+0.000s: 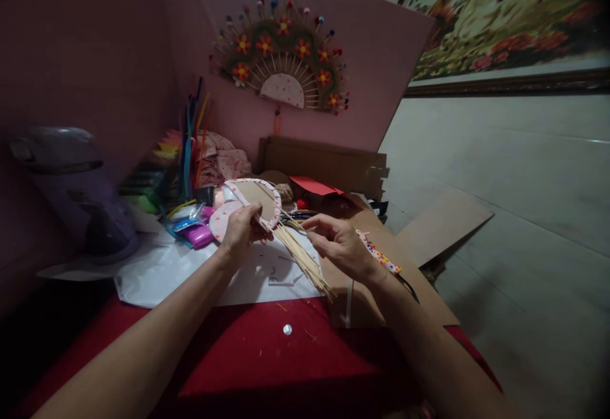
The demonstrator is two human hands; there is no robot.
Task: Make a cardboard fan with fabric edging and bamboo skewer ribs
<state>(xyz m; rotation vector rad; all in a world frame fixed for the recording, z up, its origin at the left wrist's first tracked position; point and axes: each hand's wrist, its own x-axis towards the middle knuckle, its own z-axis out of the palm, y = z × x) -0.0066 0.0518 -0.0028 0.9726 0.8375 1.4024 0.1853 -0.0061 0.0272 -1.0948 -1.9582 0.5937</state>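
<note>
While the left hand [239, 228] grips the fabric-edged card [260, 195], the right hand [340, 244], pinching a thin stick [292, 219], should guide it gently.

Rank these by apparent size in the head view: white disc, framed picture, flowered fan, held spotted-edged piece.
1. Framed picture, partly out of view
2. Flowered fan
3. Spotted-edged piece in the left hand
4. White disc

Framed painting [515, 25], purple appliance [81, 199], red tablecloth [248, 365]
</note>
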